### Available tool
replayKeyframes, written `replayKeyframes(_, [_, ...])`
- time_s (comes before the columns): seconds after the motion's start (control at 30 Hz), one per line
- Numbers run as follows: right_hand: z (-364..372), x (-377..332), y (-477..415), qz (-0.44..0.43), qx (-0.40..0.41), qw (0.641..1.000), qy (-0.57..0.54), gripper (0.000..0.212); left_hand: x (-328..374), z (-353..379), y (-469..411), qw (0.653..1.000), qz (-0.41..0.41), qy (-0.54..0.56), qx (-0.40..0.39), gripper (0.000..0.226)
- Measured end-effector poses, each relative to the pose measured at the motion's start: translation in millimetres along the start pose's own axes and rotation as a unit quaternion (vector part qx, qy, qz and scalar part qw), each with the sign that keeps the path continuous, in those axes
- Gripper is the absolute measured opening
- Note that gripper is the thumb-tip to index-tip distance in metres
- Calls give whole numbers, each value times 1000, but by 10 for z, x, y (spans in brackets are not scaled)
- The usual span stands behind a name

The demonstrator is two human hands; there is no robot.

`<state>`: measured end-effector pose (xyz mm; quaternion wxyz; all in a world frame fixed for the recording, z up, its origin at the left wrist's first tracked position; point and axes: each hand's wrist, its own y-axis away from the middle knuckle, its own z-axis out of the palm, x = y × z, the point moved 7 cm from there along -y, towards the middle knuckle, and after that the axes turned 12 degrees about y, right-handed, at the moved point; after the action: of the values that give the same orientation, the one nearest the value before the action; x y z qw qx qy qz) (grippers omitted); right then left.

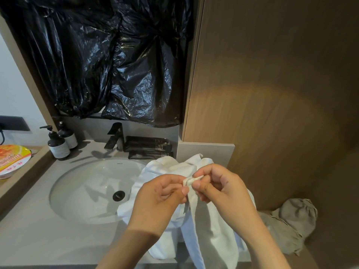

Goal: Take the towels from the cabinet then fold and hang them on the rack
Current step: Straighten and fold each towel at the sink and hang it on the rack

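Observation:
A white towel (209, 232) lies bunched on the right side of the grey vanity counter (38, 235) and hangs over its front edge. My left hand (161, 199) and my right hand (219, 189) meet above it, both pinching one corner of the towel between thumb and fingers. The cloth falls in a narrow strip from that pinched corner. No rack is in view. A tall wooden cabinet door (272, 84) stands shut at the right.
A white sink basin (87, 191) with a black faucet (115, 137) sits left of the towel. Two pump bottles (58, 144), black tubes (149, 147) and a noodle bowl (11, 160) line the back and left. Black plastic (108, 55) covers the mirror. Grey cloth (291, 226) lies at right.

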<state>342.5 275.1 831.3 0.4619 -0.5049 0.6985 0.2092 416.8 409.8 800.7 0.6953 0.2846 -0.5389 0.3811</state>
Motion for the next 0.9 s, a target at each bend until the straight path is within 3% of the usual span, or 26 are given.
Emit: replayKeyframes(0.9, [11, 77, -63, -32, 9, 999, 21, 16, 75, 0, 31, 989, 110, -93, 22, 23])
